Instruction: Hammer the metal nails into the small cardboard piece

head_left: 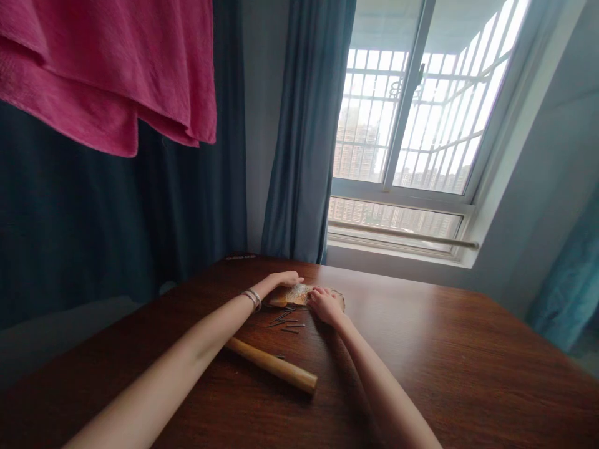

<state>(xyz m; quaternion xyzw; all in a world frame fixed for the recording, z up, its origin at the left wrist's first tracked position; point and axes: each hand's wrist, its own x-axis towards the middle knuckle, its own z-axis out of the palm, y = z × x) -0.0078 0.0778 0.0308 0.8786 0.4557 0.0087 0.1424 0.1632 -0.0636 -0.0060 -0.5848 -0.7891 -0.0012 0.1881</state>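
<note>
The left hand (287, 279) and right hand (325, 304) touch a pale piece (298, 294) — grip unclear; slipping from the bench's (421, 349) far edge could scatter nails (281, 319).

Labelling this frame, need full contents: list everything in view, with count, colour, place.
flat piece: 1, tan and whitish, under hands
nails: several, overlapping, dark grey, nearer than flat piece
wooden handle: 1, light brown, partly behind left forearm
table: 1, dark brown, below arms
small strip: 1, dark, table's far-left edge
towel: 1, pink, hanging upper left
curtains: dark blue, left of window
cloth: 1, teal, far right
window: 1, grey-white frame, beyond table; bars and buildings outside
wall: grey-blue, around window
bracelet: at least 1, silvery, left wrist
left hand, right hand: 1 each, bare, on flat piece
</note>
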